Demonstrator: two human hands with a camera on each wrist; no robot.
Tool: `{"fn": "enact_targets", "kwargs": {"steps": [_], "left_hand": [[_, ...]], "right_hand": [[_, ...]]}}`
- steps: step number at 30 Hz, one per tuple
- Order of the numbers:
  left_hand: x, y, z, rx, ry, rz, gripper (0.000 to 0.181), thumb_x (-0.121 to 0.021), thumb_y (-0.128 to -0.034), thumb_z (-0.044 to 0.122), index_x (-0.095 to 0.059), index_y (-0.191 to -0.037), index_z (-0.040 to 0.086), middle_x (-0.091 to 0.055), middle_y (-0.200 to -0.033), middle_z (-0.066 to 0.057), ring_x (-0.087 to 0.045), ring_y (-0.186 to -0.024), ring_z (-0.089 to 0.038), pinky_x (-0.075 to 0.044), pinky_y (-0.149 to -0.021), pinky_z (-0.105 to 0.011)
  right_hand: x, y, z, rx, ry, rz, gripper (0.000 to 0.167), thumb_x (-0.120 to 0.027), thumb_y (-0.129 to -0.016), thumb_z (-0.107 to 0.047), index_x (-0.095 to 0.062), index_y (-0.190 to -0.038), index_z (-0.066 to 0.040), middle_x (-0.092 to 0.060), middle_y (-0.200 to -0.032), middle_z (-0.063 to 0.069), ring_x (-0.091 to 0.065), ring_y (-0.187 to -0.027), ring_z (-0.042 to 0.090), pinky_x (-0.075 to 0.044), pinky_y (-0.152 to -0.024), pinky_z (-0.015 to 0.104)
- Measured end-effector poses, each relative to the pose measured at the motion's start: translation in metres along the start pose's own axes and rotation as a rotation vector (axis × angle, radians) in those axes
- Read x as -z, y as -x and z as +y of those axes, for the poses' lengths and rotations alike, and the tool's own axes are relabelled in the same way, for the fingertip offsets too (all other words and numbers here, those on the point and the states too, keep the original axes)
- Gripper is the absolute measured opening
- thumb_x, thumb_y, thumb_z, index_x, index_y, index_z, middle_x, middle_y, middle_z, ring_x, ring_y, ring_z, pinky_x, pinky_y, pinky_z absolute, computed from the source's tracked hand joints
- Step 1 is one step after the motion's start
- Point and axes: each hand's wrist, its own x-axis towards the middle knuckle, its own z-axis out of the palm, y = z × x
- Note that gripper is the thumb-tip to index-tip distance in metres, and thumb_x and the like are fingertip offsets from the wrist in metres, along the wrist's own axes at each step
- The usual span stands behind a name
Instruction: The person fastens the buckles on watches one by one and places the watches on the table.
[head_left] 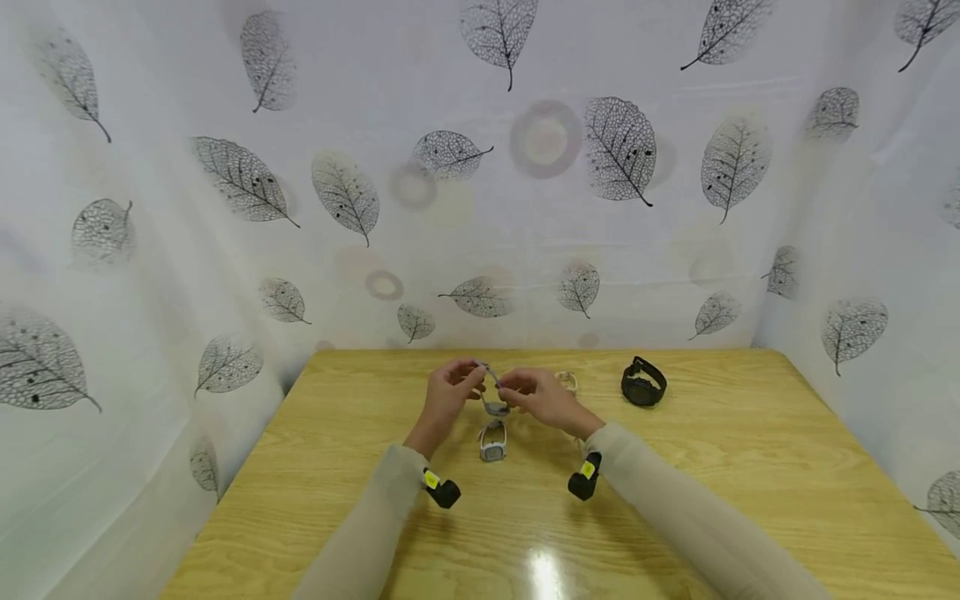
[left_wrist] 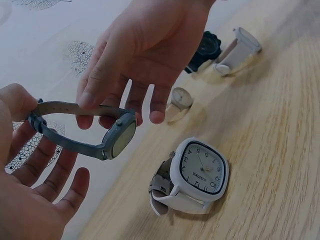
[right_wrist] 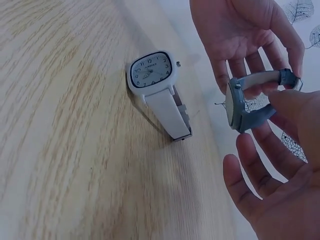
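Observation:
A grey-blue wristwatch (left_wrist: 120,135) hangs in the air between both hands, its strap closed into a loop. My left hand (head_left: 450,396) pinches the strap at the buckle (right_wrist: 288,78) with thumb and fingertips. My right hand (head_left: 546,398) pinches the strap nearer the case, its thumb (left_wrist: 90,97) on the band and its other fingers spread. Just below, a white wristwatch (head_left: 492,450) with a rounded-square dial stands on the table, untouched. Its dial (right_wrist: 151,71) shows clearly in the right wrist view.
A black wristwatch (head_left: 643,385) stands toward the back right of the wooden table (head_left: 750,467). A small pale watch (left_wrist: 181,98) and another white-strapped watch (left_wrist: 241,50) stand near the right hand. Behind the table hangs a leaf-print curtain (head_left: 525,233).

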Motion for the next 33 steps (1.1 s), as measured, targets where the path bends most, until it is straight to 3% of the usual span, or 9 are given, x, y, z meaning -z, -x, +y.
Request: {"fn": "enact_targets", "kwargs": {"steps": [4, 8, 10, 12, 15, 18, 22, 25, 33], "left_hand": [[-0.002, 0.002, 0.001, 0.016, -0.028, -0.041, 0.025, -0.07, -0.0997, 0.018, -0.07, -0.113, -0.004, -0.069, -0.11, -0.026, -0.069, -0.088, -0.03, -0.061, -0.076, -0.037], [-0.003, 0.003, -0.001, 0.024, -0.04, -0.06, 0.026, -0.07, -0.1002, 0.02, -0.071, -0.112, -0.003, -0.069, -0.111, -0.027, -0.066, -0.097, -0.044, -0.061, -0.081, -0.045], [-0.003, 0.003, -0.001, 0.022, -0.039, -0.048, 0.026, -0.069, -0.1007, 0.02, -0.071, -0.113, -0.003, -0.07, -0.109, -0.023, -0.066, -0.099, -0.045, -0.06, -0.084, -0.048], [-0.003, 0.005, 0.004, 0.015, -0.046, -0.033, 0.024, -0.068, -0.1015, 0.017, -0.07, -0.113, -0.004, -0.071, -0.102, -0.016, -0.066, -0.098, -0.043, -0.059, -0.085, -0.052], [-0.002, 0.006, 0.005, 0.012, -0.041, -0.019, 0.024, -0.069, -0.1009, 0.019, -0.071, -0.112, -0.002, -0.072, -0.098, -0.006, -0.068, -0.092, -0.034, -0.06, -0.083, -0.048], [-0.002, 0.006, 0.005, 0.014, -0.023, -0.016, 0.023, -0.071, -0.0994, 0.019, -0.072, -0.11, -0.001, -0.072, -0.1, -0.009, -0.068, -0.091, -0.034, -0.061, -0.079, -0.043], [-0.006, 0.005, 0.0, 0.031, -0.035, -0.023, 0.023, -0.07, -0.0994, 0.016, -0.07, -0.112, -0.004, -0.071, -0.106, -0.02, -0.066, -0.094, -0.043, -0.061, -0.08, -0.047], [-0.009, 0.006, -0.003, 0.04, -0.058, -0.032, 0.025, -0.07, -0.0993, 0.016, -0.069, -0.113, -0.005, -0.072, -0.107, -0.02, -0.067, -0.094, -0.043, -0.059, -0.082, -0.052], [-0.013, 0.006, -0.009, 0.051, -0.105, -0.017, 0.024, -0.073, -0.0981, 0.021, -0.072, -0.11, 0.0, -0.074, -0.103, -0.011, -0.069, -0.086, -0.023, -0.06, -0.079, -0.042]], "right_hand": [[-0.002, 0.001, -0.008, 0.009, 0.032, 0.016, 0.035, -0.061, -0.105, -0.016, -0.063, -0.133, 0.004, -0.068, -0.123, 0.022, -0.066, -0.103, 0.04, -0.056, -0.084, 0.061], [-0.001, 0.008, -0.028, 0.004, 0.038, 0.024, 0.033, -0.059, -0.106, -0.013, -0.063, -0.133, 0.005, -0.068, -0.122, 0.025, -0.066, -0.102, 0.042, -0.055, -0.085, 0.063], [-0.001, 0.011, -0.035, 0.014, 0.048, 0.028, 0.031, -0.06, -0.105, -0.012, -0.065, -0.131, 0.005, -0.069, -0.12, 0.024, -0.066, -0.1, 0.04, -0.058, -0.083, 0.058], [0.0, 0.011, -0.031, 0.021, 0.053, 0.029, 0.03, -0.061, -0.105, -0.014, -0.066, -0.129, 0.003, -0.069, -0.119, 0.021, -0.067, -0.101, 0.037, -0.059, -0.081, 0.05], [0.001, 0.006, -0.013, 0.035, 0.074, 0.024, 0.029, -0.063, -0.104, -0.02, -0.068, -0.128, -0.003, -0.07, -0.121, 0.017, -0.068, -0.102, 0.031, -0.06, -0.08, 0.039], [0.002, 0.002, 0.002, 0.037, 0.09, 0.017, 0.032, -0.064, -0.104, -0.026, -0.069, -0.13, -0.008, -0.069, -0.126, 0.016, -0.068, -0.105, 0.026, -0.059, -0.082, 0.036], [0.002, 0.002, 0.003, 0.037, 0.104, 0.026, 0.034, -0.065, -0.104, -0.027, -0.069, -0.131, -0.008, -0.069, -0.128, 0.012, -0.067, -0.106, 0.025, -0.059, -0.082, 0.037], [0.001, 0.002, 0.004, 0.035, 0.099, 0.038, 0.034, -0.066, -0.103, -0.029, -0.07, -0.13, -0.01, -0.069, -0.128, 0.008, -0.066, -0.107, 0.026, -0.059, -0.083, 0.038], [0.001, 0.004, 0.007, 0.016, 0.054, 0.059, 0.032, -0.066, -0.102, -0.028, -0.071, -0.13, -0.011, -0.069, -0.129, 0.011, -0.066, -0.106, 0.029, -0.059, -0.083, 0.043]]}}
